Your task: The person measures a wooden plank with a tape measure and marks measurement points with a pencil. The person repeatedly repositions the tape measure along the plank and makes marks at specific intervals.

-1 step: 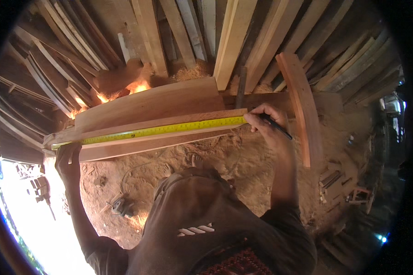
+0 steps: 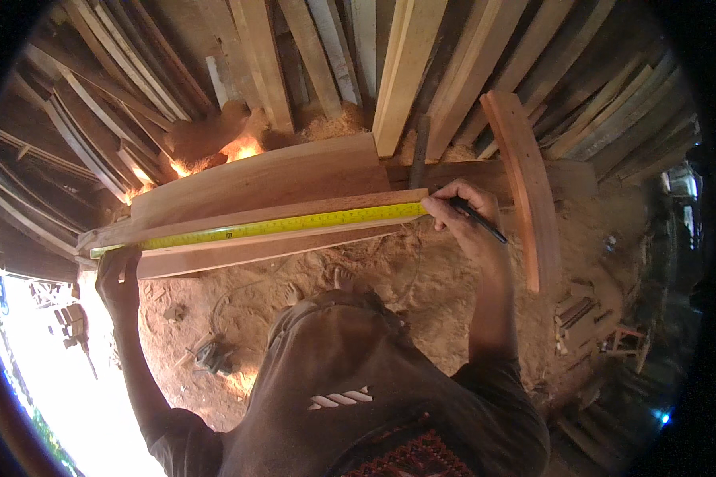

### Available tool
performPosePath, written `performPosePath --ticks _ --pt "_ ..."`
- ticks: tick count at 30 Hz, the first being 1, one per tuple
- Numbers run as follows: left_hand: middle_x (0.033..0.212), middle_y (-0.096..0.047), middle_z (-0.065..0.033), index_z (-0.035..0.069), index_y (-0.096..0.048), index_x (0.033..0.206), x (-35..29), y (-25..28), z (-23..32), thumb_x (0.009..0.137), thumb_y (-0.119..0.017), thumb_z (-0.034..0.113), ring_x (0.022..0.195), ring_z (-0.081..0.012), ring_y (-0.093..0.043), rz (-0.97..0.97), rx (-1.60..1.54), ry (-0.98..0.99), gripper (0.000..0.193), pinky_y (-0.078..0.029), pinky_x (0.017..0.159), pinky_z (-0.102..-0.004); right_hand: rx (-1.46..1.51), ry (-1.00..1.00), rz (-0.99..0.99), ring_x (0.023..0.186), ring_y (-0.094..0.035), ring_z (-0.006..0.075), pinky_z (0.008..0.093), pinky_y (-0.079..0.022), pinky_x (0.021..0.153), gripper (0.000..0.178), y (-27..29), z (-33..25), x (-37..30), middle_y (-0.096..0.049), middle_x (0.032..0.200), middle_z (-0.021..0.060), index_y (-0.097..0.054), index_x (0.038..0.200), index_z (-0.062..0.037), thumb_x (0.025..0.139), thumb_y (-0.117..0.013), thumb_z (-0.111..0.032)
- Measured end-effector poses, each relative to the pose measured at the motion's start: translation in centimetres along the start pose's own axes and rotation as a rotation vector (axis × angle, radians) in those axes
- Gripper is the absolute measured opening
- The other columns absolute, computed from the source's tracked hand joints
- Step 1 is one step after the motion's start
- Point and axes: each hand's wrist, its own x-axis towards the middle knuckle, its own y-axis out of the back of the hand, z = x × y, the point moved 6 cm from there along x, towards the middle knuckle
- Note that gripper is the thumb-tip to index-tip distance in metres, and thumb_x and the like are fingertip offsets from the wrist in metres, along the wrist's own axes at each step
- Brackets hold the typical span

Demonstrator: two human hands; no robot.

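Observation:
A yellow tape measure [image 2: 294,223] is drawn out along a long timber piece [image 2: 326,204], slanting slightly up from left to right. My left hand [image 2: 119,277] is closed at the tape's left end, by the timber's left end; its fingertips are partly hidden. At the other end my right hand [image 2: 465,216] pinches the tape's tip against the timber's right end. A dark pen [image 2: 484,222] is also held in this hand, pointing down to the right. Behind the timber lies a wide, slightly curved board [image 2: 270,173].
A curved reddish timber [image 2: 525,195] lies to the right across a beam [image 2: 574,181]. Several planks [image 2: 406,75] lean at the back. Sawdust covers the floor [image 2: 406,318], where a power tool [image 2: 212,357] lies at the lower left. Wood offcuts [image 2: 574,314] are at the right.

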Motion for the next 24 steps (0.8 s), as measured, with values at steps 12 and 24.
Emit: performPosePath --ticks 12,24 --pt "0.103 -0.076 -0.0125 0.001 -0.08 0.103 0.1 0.1 0.8 0.092 -0.075 0.001 0.098 -0.0265 -0.073 -0.01 0.023 0.098 0.012 -0.056 0.089 -0.0376 0.058 0.068 -0.062 0.065 -0.065 0.0073 0.0239 -0.052 0.057 0.019 -0.2 1.0 1.0 -0.069 0.076 0.0041 -0.072 0.092 -0.0003 0.093 -0.083 -0.016" --pt "0.104 -0.076 -0.013 0.0 -0.079 0.104 -0.2 -0.1 0.8 0.094 -0.073 0.0 0.098 -0.0264 -0.073 0.026 -0.013 0.077 0.012 -0.056 0.089 -0.0371 0.047 0.058 -0.046 0.062 -0.061 0.0059 0.0245 -0.048 0.057 0.025 -0.3 1.3 1.0 -0.068 0.075 -0.0009 -0.075 0.093 -0.0053 0.091 -0.086 -0.027"
